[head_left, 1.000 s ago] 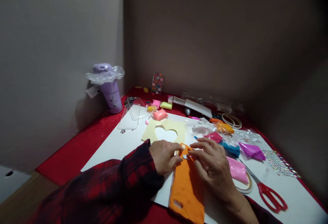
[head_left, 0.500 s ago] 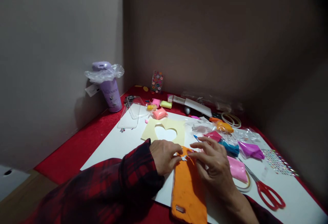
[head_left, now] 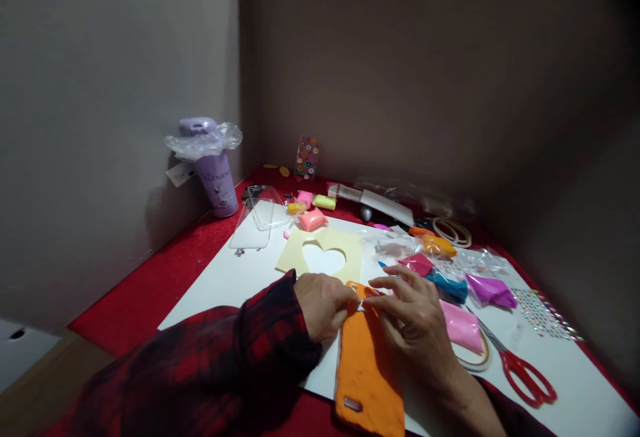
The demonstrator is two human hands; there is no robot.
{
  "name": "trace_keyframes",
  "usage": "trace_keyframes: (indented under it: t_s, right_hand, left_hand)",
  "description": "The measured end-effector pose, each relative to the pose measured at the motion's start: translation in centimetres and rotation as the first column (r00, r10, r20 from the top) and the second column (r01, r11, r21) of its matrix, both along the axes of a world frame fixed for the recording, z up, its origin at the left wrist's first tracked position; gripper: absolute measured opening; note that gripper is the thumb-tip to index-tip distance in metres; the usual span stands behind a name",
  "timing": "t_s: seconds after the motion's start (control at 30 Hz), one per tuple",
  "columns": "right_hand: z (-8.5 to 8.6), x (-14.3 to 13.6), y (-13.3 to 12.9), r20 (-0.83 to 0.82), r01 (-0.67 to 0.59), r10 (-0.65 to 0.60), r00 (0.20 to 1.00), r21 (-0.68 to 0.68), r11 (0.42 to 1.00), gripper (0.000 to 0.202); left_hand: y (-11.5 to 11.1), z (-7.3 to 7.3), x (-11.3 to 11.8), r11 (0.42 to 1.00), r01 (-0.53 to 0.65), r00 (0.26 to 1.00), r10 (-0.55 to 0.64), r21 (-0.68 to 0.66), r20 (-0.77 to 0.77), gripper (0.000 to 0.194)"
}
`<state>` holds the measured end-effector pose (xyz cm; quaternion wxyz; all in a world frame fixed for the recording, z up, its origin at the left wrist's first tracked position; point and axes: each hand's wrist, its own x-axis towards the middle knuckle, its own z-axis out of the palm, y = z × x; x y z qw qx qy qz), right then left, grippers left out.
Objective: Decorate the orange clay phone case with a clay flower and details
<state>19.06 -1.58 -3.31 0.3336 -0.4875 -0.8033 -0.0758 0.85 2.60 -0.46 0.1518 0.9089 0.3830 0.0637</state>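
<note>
An orange phone case (head_left: 370, 363), its surface uneven like clay, lies lengthwise in front of me on the white sheet and over the table's near edge. On its upper part sits a small white piece (head_left: 361, 305), mostly covered by fingertips. From the left, my left hand (head_left: 326, 305) pinches at this piece, thumb and index finger close together. My right hand (head_left: 411, 317) meets it from the other side with thumb and index fingertip, while its remaining fingers are raised and bent. A small dark slot (head_left: 353, 403) shows at the case's near end.
Beyond my hands lies a yellow paper (head_left: 290, 258) with a heart cut-out. Red-handled scissors (head_left: 525, 373), pink clay pack (head_left: 463, 327), purple pack (head_left: 491, 291) and gem sheet (head_left: 543, 315) lie right. Clear cases (head_left: 250, 230) and a purple tumbler (head_left: 217, 183) stand left, near the wall.
My left fingertips have shifted slightly right onto the white piece, and the two hands' fingertips are now closer together. The case stays in place.
</note>
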Motion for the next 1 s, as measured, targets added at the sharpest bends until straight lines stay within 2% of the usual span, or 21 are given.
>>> trace_keyframes:
  t_s: [0.3, 0.6, 1.0]
  right_hand:
    - [-0.05, 0.14, 0.13, -0.017, 0.004, -0.004, 1.000, 0.024, 1.000, 0.022]
    - [0.19, -0.27, -0.05, 0.014, -0.015, 0.016, 1.000, -0.031, 0.999, 0.024]
    - [0.04, -0.07, 0.03, 0.007, 0.000, 0.000, 1.000, 0.007, 1.000, 0.023]
  left_hand:
    - [-0.06, -0.21, -0.09, 1.000, -0.016, 0.999, 0.015, 0.010, 0.034, 0.026]
    - [-0.06, -0.70, -0.07, 0.999, -0.001, 1.000, 0.000, 0.032, 0.022, 0.022]
    - [-0.01, -0.06, -0.06, 1.000, -0.026, 0.999, 0.025, 0.004, 0.044, 0.021]
